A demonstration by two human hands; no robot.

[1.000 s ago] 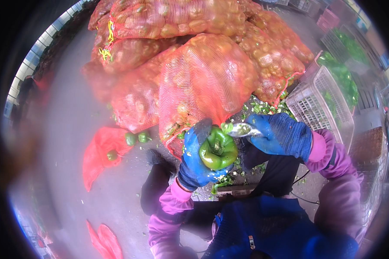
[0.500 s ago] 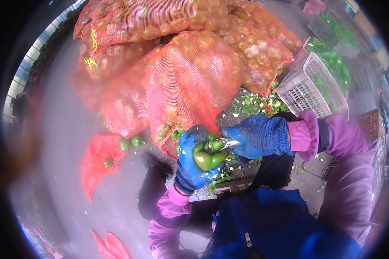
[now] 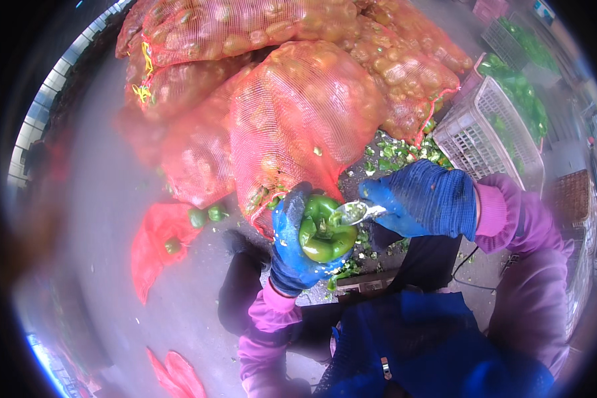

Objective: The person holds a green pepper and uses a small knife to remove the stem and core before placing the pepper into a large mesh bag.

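A green bell pepper sits in my left hand, its opened top facing up toward me. The blue glove is closed around the pepper's left side and underside, with pale bits stuck to it. My right hand, also gloved in blue, grips a metal spoon. The spoon's bowl lies over the right rim of the pepper's opening; its handle runs into the glove. Just behind the pepper stands a red mesh sack full of peppers, its mouth toward me.
More filled mesh sacks are piled behind. At right is a pale plastic crate with green peppers. Pepper scraps litter the floor. Loose peppers and a flat red mesh bag lie at left.
My right hand and the spoon have drawn slightly right, off the pepper's middle. The stemmed core that showed at the spoon is no longer plainly visible. My left hand still holds the pepper.
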